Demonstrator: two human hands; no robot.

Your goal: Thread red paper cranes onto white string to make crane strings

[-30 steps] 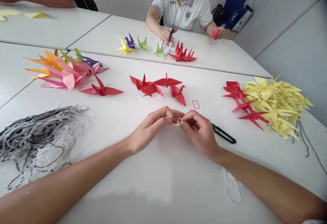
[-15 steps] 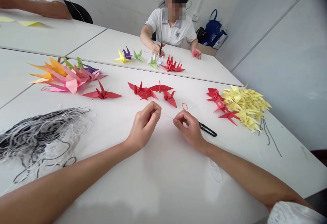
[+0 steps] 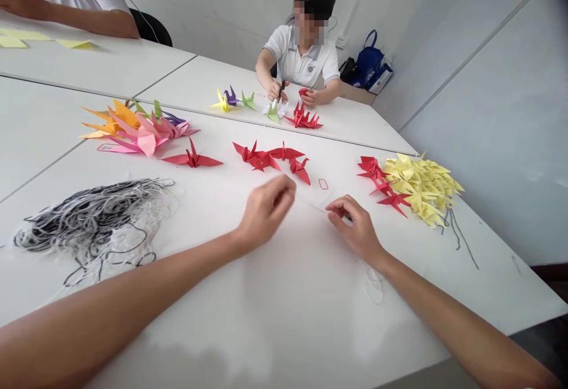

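Observation:
My right hand [image 3: 355, 226] is closed in a pinch on a thin, needle-like sliver [image 3: 317, 208] that points left. To its left, my left hand [image 3: 268, 208] is closed, thumb against the curled fingers, slightly blurred; whatever it may hold is too fine to make out. A loop of clear white thread [image 3: 374, 288] lies below my right wrist. Just beyond my hands sit several red paper cranes [image 3: 266, 157], with a small red-outlined clip [image 3: 323, 184] beside them. Something dark, mostly hidden, shows behind my right fingers.
A tangle of black and white string [image 3: 102, 211] lies at left, below multicoloured cranes [image 3: 146, 134] and a single red crane [image 3: 193, 157]. Yellow cranes [image 3: 421, 182] and red ones [image 3: 384, 182] are piled at right. Across the table, a person [image 3: 306, 57] holds scissors and red paper.
My hands have moved apart; the fine strand between them no longer visibly reaches my left hand. The black-handled tool is now mostly covered by my right hand. The person opposite has brought their hands together.

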